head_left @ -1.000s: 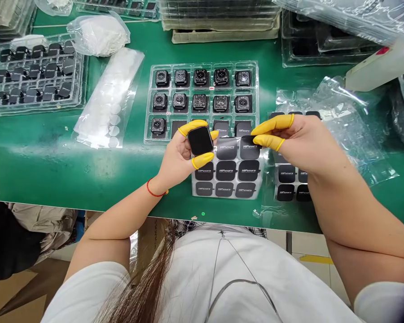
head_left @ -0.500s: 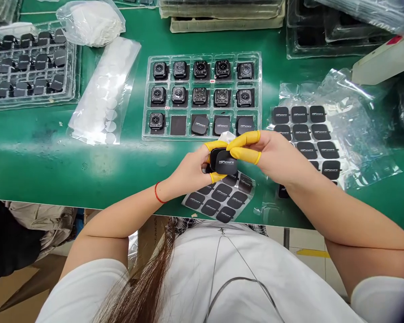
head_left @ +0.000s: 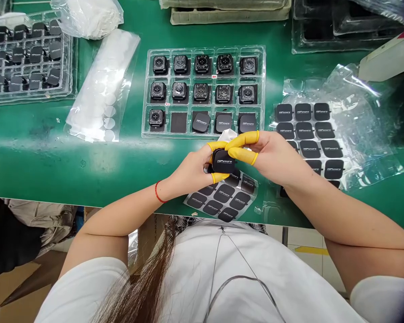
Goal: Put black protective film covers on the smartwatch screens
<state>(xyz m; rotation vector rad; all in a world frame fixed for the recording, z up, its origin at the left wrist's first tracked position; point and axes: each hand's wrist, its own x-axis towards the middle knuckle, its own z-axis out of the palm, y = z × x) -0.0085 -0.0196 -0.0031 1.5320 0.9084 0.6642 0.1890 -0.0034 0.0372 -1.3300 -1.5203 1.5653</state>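
My left hand (head_left: 195, 168), with yellow finger cots, grips a smartwatch body (head_left: 209, 168) that is mostly covered from view. Over its face lies a black square film sticker (head_left: 223, 162) with pale "HiFuture" lettering. My right hand (head_left: 271, 154), also in yellow finger cots, pinches the sticker's upper right corner between thumb and forefinger. Something white (head_left: 228, 133) pokes out behind the fingertips. Below the hands, a sheet of similar stickers (head_left: 224, 194) rests at the table's edge. Beyond them, a clear compartment tray (head_left: 144, 123) holds several watches face down and a few with stickered faces up.
Another sticker sheet (head_left: 305, 130) lies on crumpled clear plastic (head_left: 366, 121) at right. At left are a strip of round clear labels (head_left: 101, 89), a filled tray (head_left: 70, 85) and a white plastic bag (head_left: 90, 18). Stacked trays (head_left: 229, 15) line the back.
The sticker has moved slightly left and up and now lines up with the watch face; before, it sat offset to the right. Both hands keep their grip.
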